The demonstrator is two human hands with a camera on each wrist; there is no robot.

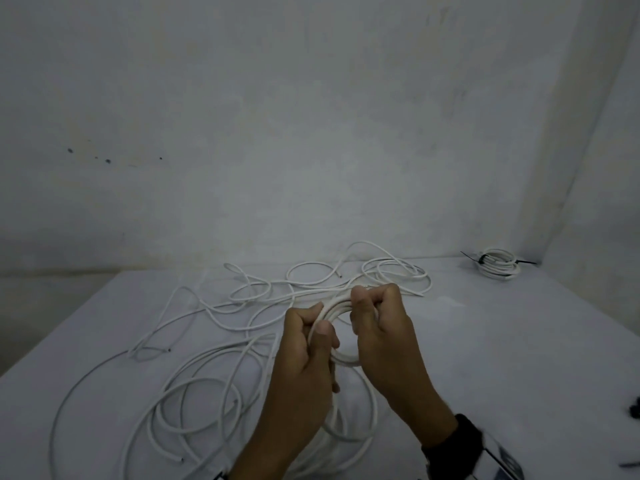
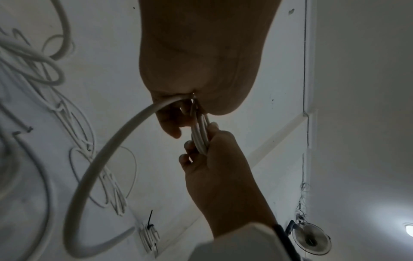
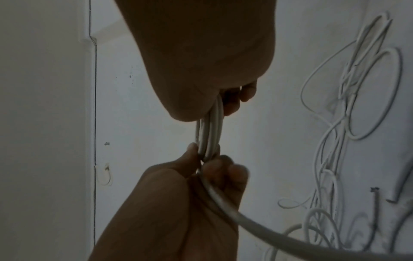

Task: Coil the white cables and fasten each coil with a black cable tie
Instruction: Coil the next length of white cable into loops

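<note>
Both hands up above the counter (image 1: 485,341), curled round one small coil (image 1: 341,308) of white cable; left hand (image 1: 304,344) pinching its near-left side, right hand (image 1: 381,320) gripping its far-right side; loose tail (image 1: 194,372) running down-left, so nearer the left hand; finished tied coil (image 1: 497,263) far right.

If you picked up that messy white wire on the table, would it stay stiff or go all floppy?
Probably floppy: the loose cable lies in soft curves and tangles across the table. It may be a bit springy too, since the left hand and right hand both grip the coil to keep its loops together. It looks thin, so likely light.
</note>
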